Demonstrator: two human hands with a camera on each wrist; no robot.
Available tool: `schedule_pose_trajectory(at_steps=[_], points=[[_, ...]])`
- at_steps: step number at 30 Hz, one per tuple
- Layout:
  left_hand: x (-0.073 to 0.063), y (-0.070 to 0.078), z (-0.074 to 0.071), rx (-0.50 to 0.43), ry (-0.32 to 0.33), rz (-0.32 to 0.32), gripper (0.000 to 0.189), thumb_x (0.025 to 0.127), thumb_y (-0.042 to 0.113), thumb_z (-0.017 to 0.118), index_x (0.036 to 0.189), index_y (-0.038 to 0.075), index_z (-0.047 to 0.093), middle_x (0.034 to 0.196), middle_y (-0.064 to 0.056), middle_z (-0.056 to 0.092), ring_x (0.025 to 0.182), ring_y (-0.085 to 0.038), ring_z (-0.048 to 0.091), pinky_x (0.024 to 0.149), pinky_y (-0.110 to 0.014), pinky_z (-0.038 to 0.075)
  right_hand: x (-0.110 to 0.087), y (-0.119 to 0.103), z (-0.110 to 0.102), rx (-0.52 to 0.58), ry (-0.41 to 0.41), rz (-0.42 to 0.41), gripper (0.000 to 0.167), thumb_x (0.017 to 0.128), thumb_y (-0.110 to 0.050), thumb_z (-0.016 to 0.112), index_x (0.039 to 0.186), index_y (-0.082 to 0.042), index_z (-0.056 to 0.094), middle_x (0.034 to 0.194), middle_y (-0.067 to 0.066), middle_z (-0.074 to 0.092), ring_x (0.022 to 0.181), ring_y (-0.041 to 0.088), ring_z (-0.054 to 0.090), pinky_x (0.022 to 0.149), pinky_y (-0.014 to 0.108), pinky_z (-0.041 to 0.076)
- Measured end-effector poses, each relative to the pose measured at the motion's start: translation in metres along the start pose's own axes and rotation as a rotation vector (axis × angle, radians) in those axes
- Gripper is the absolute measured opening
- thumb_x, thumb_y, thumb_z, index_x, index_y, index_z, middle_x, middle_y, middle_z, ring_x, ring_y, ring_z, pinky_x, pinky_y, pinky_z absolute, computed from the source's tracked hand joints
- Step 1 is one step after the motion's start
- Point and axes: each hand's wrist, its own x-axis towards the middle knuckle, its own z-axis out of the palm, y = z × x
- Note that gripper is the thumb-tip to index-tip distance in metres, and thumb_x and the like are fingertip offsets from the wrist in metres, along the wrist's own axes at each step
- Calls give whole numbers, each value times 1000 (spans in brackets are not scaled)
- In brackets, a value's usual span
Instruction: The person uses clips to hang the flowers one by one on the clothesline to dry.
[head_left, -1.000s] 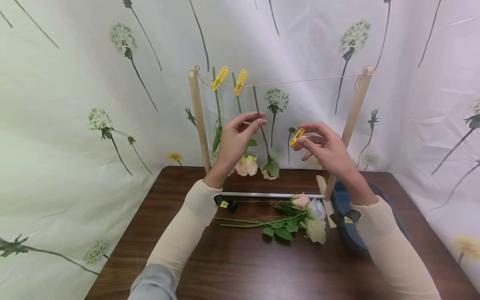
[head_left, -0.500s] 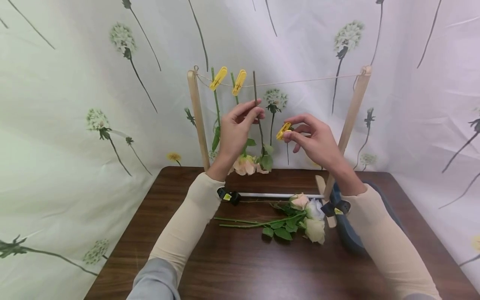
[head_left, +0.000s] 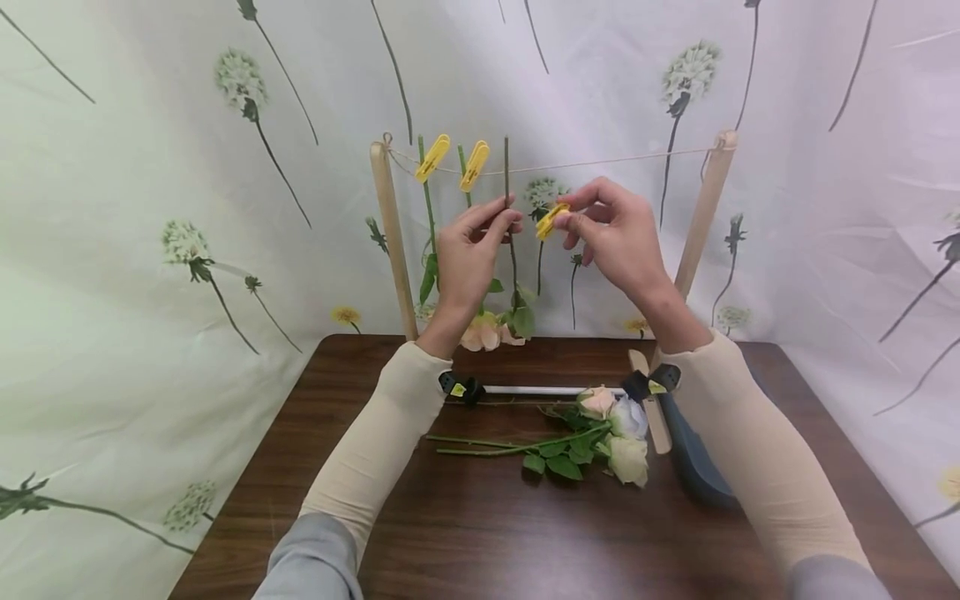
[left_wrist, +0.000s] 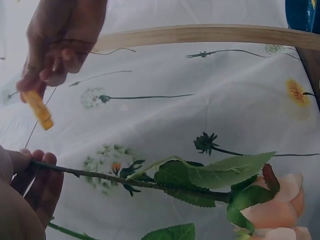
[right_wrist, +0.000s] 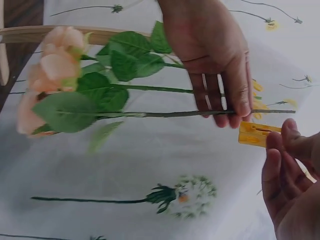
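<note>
My left hand (head_left: 467,262) pinches the dark stem of a peach rose (left_wrist: 272,205), which hangs bloom down. The stem's cut end rises past the twine (head_left: 600,163) in the head view. My right hand (head_left: 618,237) pinches a yellow clothespin (head_left: 552,221) between thumb and fingers, just right of that stem and below the twine. In the right wrist view the clothespin's tip is close beside the stem and the left fingertips. On the left part of the twine, two yellow clothespins (head_left: 432,158) hold two green-stemmed roses upside down; their blooms are partly hidden behind my left arm.
Wooden posts (head_left: 392,242) carry the twine, with a white rod (head_left: 551,390) low between them. On the brown table (head_left: 480,525) lie several roses (head_left: 627,458), peach, bluish and cream. A blue bin (head_left: 701,467) stands at right, partly under my right arm. Flower-printed cloth hangs behind.
The left hand has raised the rose stem so its end stands above the twine. The right hand has brought the clothespin up and left, closer to the stem.
</note>
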Motion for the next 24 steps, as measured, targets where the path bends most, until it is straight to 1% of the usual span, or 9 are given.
schedule_pose_trajectory(at_steps=[4,6,9,11,14,17,20,22,24], points=[[2,2,2,29,21,-13,24,104,12,71,122,-2,78,109,-19,79,93,-25,79,86,-30,64,19,-12,2,77,45,-2,7,97,-5,78,99,0,74,110,9,81,53,10,60,47,21,46],[3,3,2,48,31,-16,25,103,11,71,123,-3,78,108,-19,80,93,-25,79,86,-29,64,27,-19,4,87,64,7,6,96,-7,80,97,-3,75,105,3,81,48,10,54,46,20,43],[5,5,4,82,44,-21,25,103,11,71,123,-4,77,107,-19,80,92,-24,80,85,-28,64,40,-27,6,95,93,29,5,95,-9,82,95,-7,78,99,-2,79,47,9,53,44,20,38],[5,6,5,104,50,-14,25,103,10,71,124,-4,77,106,-19,81,91,-25,80,84,-28,65,47,-32,8,93,112,38,4,94,-10,83,94,-9,79,95,-4,77,52,8,60,46,20,38],[5,6,6,141,56,11,25,104,9,70,124,-4,77,106,-18,81,91,-26,80,83,-27,65,56,-36,11,94,135,40,3,94,-10,83,93,-9,80,91,-7,74,70,8,72,55,22,43],[5,7,8,169,66,23,24,104,9,69,124,-2,77,106,-17,81,91,-27,80,82,-28,65,64,-38,14,90,142,31,3,93,-8,83,92,-7,80,89,-10,73,86,10,73,70,24,50],[6,8,9,192,82,28,22,104,7,70,122,-2,78,105,-17,82,89,-26,81,81,-29,65,69,-39,17,89,134,34,5,93,-7,84,90,-8,80,87,-11,73,90,11,70,78,25,52],[6,8,10,201,93,29,21,103,6,70,121,-3,79,105,-17,82,88,-27,81,80,-30,65,71,-39,19,86,124,39,5,93,-7,84,90,-8,80,87,-12,72,90,11,69,78,25,50],[7,8,10,213,101,31,20,103,5,70,119,-3,79,104,-17,82,87,-27,81,80,-30,65,72,-38,21,75,118,57,5,93,-9,84,90,-9,80,86,-11,72,85,11,67,69,25,47]])
